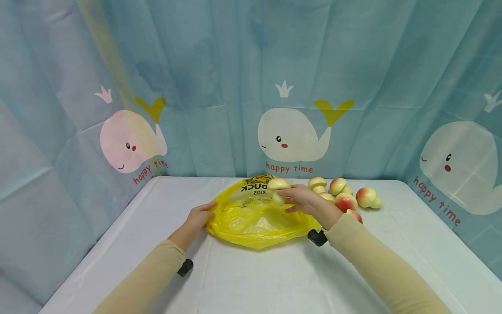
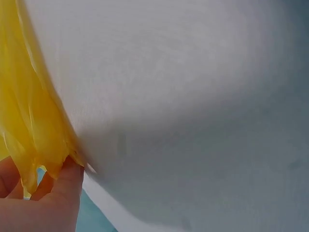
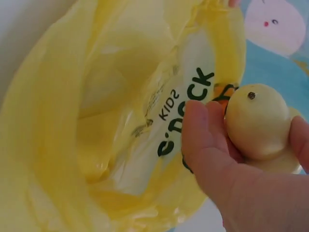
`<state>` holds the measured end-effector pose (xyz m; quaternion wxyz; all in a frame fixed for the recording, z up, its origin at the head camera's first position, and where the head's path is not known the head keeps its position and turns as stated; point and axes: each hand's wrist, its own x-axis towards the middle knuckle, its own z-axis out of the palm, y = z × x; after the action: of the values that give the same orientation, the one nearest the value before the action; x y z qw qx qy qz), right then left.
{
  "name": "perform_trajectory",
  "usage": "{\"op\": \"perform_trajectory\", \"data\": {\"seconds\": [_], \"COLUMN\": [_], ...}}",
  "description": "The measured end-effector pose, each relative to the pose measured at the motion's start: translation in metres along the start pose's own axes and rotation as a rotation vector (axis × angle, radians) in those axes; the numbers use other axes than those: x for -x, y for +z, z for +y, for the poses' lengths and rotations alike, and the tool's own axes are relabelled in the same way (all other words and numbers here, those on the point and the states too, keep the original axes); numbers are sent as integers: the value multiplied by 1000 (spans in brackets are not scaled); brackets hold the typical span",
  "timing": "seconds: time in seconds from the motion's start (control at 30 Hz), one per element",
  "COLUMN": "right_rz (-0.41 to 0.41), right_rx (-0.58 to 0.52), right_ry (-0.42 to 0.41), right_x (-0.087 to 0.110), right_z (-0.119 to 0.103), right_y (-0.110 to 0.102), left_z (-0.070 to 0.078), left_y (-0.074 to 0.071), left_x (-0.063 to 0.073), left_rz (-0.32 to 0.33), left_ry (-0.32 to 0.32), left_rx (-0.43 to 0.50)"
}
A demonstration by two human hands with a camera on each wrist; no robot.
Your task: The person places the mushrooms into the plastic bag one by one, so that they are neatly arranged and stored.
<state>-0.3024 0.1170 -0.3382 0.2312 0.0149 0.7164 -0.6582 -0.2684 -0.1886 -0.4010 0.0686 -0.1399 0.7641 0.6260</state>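
A yellow plastic bag (image 1: 245,237) with dark lettering lies on the table, its mouth spread wide toward me. My left hand (image 1: 197,218) pinches the bag's left edge; the left wrist view shows the gathered yellow film (image 2: 36,101) between thumb and fingers. Over the bag's opening, my right hand (image 1: 307,201) holds a cream toy mushroom (image 1: 277,184) by thumb and fingers. In the right wrist view the mushroom (image 3: 258,121) shows a small dark spot on its rounded end, and the bag's printed inner side is behind it. I see nothing inside the bag.
Several more toy mushrooms, cream and red, lie in a group right of the bag, among them a red-capped one (image 1: 365,197) at the far right. A white cloth covers the table (image 1: 243,283). Behind hangs a blue curtain (image 1: 219,87) with whale prints.
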Motion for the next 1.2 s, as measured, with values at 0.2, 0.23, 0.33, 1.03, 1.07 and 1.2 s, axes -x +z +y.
{"op": "perform_trajectory", "data": {"seconds": [0.2,0.23,0.33,1.03,1.07,1.2], "right_rz": [17,14,5,5,7,39], "right_rx": [27,33,43,30,28,9], "right_ry": [38,40,44,112,118,145], "right_x": [-9,-11,-15,-34,-34,-38], "right_z": [-2,-2,-1,2,2,1], "right_y": [11,13,18,44,45,54], "left_z": [-1,-1,-2,-1,-1,-1], "left_y": [1,1,1,0,0,0], "left_x": [0,0,-1,0,0,-1], "left_rz": [-5,-6,-6,-9,-12,-14], "left_ry": [10,12,14,0,0,-4], "left_rx": [1,-1,-5,-21,-21,-18]}}
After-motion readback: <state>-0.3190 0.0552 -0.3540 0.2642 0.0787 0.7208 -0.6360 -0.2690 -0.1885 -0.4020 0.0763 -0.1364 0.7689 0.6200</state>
